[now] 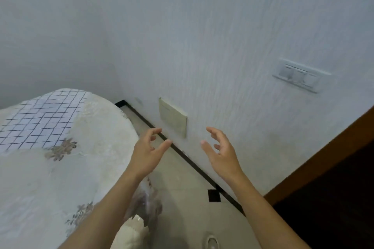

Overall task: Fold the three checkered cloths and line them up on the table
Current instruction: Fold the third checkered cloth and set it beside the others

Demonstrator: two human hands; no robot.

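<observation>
Lying well left of left grip (147, 153): checkered cloth (40, 119).

Pale textured wall (202, 26) carries a switch panel (301, 76) and beige plate (173, 116); black skirting (192, 160) edges the tiled floor (182, 188). Brown door frame (323, 151) right, cream-covered table (40, 188) left.

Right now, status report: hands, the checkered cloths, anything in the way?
Left hand and right hand open, empty, off the table. One checkered cloth flat on the table, untouched; others out of view. Nothing seen blocking the reach.
</observation>
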